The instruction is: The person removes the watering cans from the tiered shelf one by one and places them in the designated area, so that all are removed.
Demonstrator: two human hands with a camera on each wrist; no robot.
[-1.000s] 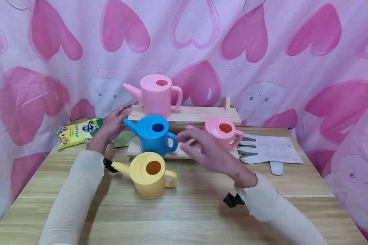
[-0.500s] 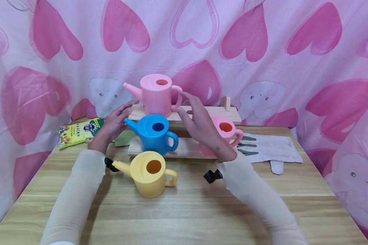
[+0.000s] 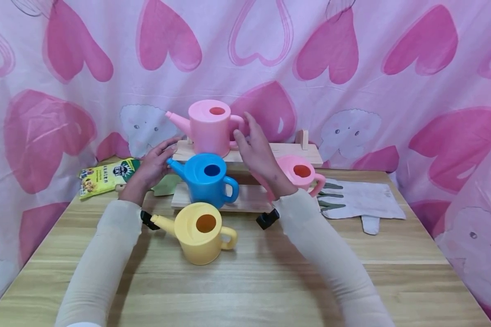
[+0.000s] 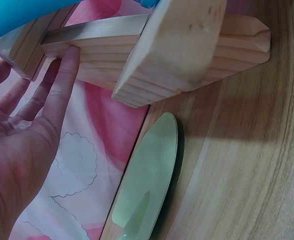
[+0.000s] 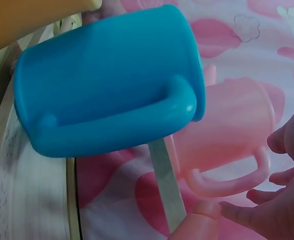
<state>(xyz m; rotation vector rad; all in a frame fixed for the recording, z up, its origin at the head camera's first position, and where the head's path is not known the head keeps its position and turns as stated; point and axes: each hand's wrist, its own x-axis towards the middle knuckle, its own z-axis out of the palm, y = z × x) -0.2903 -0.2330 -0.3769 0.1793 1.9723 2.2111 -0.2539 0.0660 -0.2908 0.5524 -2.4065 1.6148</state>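
A pink watering can (image 3: 210, 131) stands on the upper board of a two-step wooden stand (image 3: 294, 154). My right hand (image 3: 258, 147) is beside its handle, thumb and fingers spread; in the right wrist view, fingers are just off the pink handle (image 5: 227, 187). At the upper board's left end is my left hand (image 3: 152, 167), its straight fingertips touching the wood in the left wrist view. A blue watering can (image 3: 202, 184) and another pink watering can (image 3: 296, 170), partly hidden by my right arm, stand on the lower board. In front sits a yellow watering can (image 3: 196, 245).
Left of the stand lies a yellow and green packet (image 3: 106, 178). Behind my left hand is a pale green trowel blade (image 4: 149, 170). A white and green glove (image 3: 364, 200) lies at the right. A heart-patterned curtain (image 3: 245, 54) hangs along the table's back.
My right hand has moved from beside the blue can, up and back to the upper pink can's handle. My left hand and the cans have stayed in place.
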